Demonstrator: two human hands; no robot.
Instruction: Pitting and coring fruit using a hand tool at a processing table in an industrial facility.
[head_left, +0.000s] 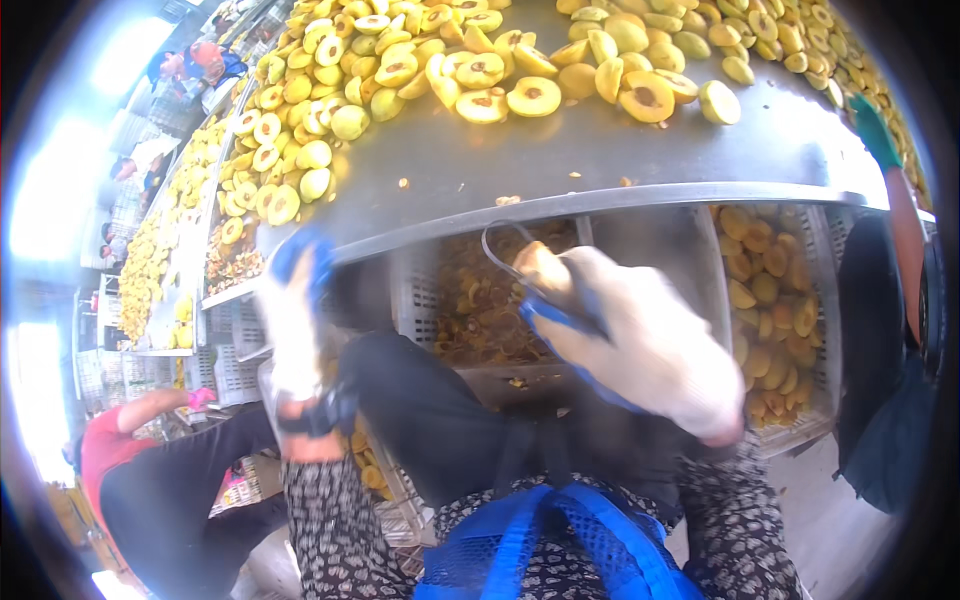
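My right hand (637, 337), in a white and blue work glove, grips a hand tool (544, 270) with a light handle and a thin curved metal loop, held over the crate below the table edge. My left hand (296, 277), gloved alike and blurred, is at the table's near edge on the left; whether it holds something does not show. Beyond both hands, halved yellow stone fruit (480, 71), many with the pit in the cut face, lie heaped on the metal table (465, 161). One half (718, 103) sits close to the table's bare strip.
Below the edge stand a crate of fruit scraps (491, 300) and a crate of fruit halves (772, 300). A co-worker's green-gloved hand (874, 131) reaches in at right. A co-worker in red (120, 442) bends at lower left. More people are at far left.
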